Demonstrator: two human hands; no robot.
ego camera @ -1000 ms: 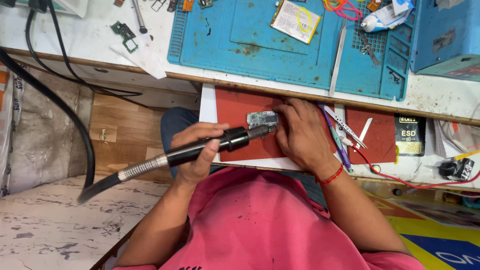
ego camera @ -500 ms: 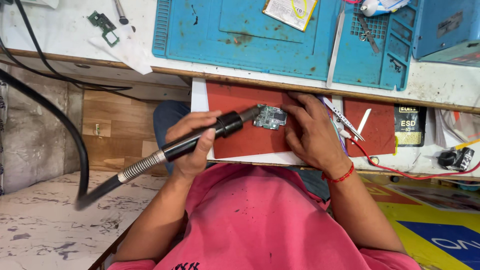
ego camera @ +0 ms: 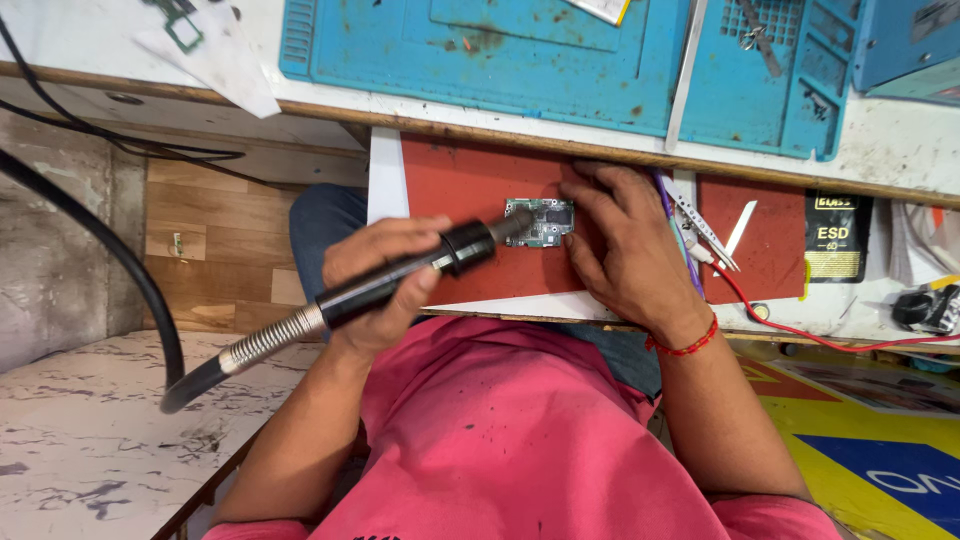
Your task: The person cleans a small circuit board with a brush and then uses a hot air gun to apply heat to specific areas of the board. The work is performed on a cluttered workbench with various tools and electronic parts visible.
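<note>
My left hand (ego camera: 375, 285) grips a black hot-air wand (ego camera: 400, 278) with a metal spring collar and a thick black hose trailing off to the left. Its nozzle tip points at a small green circuit board (ego camera: 540, 222) lying on a red mat (ego camera: 455, 215) on a pull-out shelf. My right hand (ego camera: 625, 245) rests flat on the mat, fingers against the board's right edge, holding it in place. A red thread is tied round that wrist.
A blue work mat (ego camera: 520, 60) covers the bench above the shelf. Tweezers (ego camera: 700, 222), a purple pen and a red wire (ego camera: 800, 325) lie right of my right hand. A black box (ego camera: 835, 235) sits further right. A wooden floor shows at left.
The view has shifted, so bench and shelf sit lower in frame. The wand's nozzle stays at the board and my right hand stays against it.
</note>
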